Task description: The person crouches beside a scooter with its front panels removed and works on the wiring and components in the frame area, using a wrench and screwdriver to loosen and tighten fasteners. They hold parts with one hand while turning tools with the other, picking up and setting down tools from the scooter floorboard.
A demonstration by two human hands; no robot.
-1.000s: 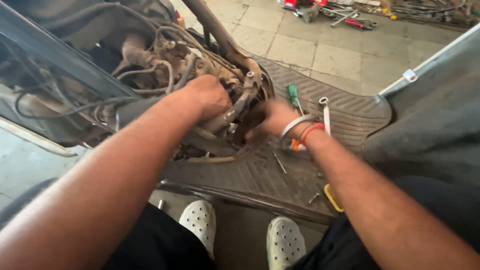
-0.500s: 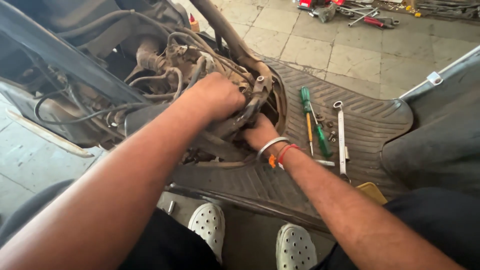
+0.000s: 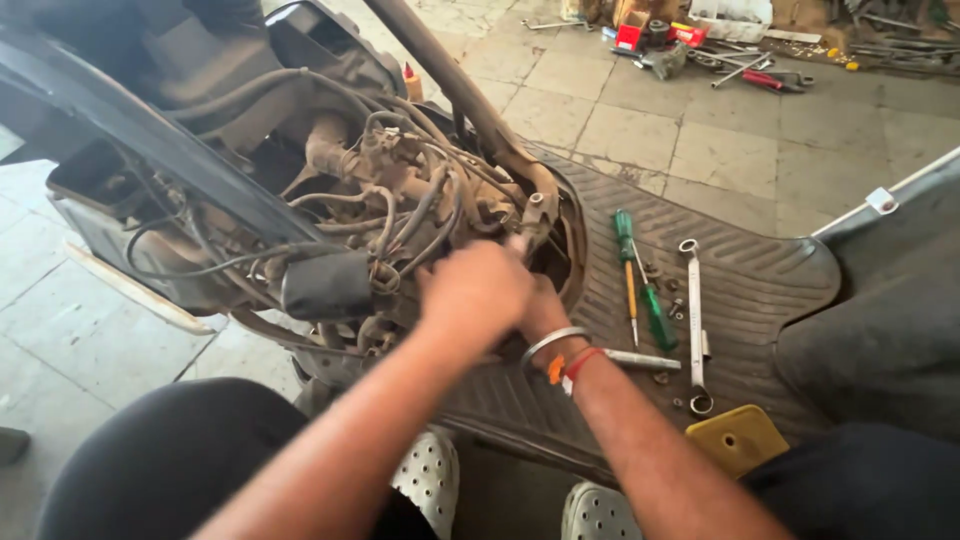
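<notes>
Black ribbed rubber mat point(image 3: 740, 290) covers the scooter floorboard, and both hands are right in at the exposed engine wiring point(image 3: 420, 210) just left of it. Left hand point(image 3: 475, 290) sits on top, fingers curled down onto the metal parts near the frame tube point(image 3: 470, 100); what they grip is hidden, so cannot tell. Right hand point(image 3: 540, 315) tucks underneath and behind, mostly covered by the left, a steel bangle point(image 3: 553, 340) and red thread at its wrist; its fingers are out of sight. Green-handled screwdrivers point(image 3: 640, 280) lie on the mat just right of the hands, a long ring spanner point(image 3: 693, 320) beside them. Yellow plastic piece point(image 3: 735, 440) sits near, at the mat's edge. Loose tools point(image 3: 740, 65) scatter far off on the tiled floor point(image 3: 620, 120).
</notes>
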